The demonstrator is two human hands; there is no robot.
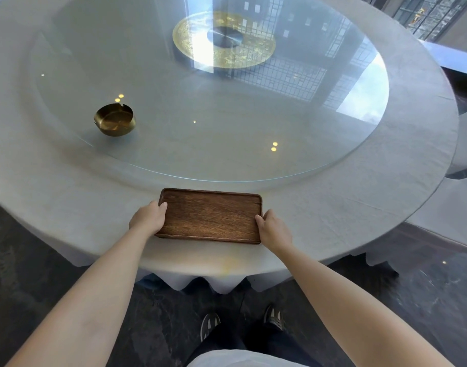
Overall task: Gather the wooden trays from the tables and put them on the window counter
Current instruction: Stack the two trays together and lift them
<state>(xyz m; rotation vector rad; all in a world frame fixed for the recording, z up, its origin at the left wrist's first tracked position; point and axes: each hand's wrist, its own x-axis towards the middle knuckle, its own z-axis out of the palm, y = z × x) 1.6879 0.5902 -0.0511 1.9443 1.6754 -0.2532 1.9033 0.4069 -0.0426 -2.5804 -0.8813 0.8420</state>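
A dark brown rectangular wooden tray (pixel 209 214) lies flat on the grey cloth of a large round table (pixel 333 218), close to the near edge. My left hand (pixel 147 218) grips the tray's left short side, thumb over the rim. On the opposite short side, my right hand (pixel 274 229) grips the rim the same way. The tray holds nothing.
A glass turntable (pixel 200 102) covers the table's middle, with a brass ashtray (pixel 115 120) on its left part and a gold disc (pixel 224 39) at its centre. Cloth-covered chairs (pixel 455 213) stand at the right. A pale window ledge (pixel 455 58) runs at the far right. Dark stone floor lies under my feet.
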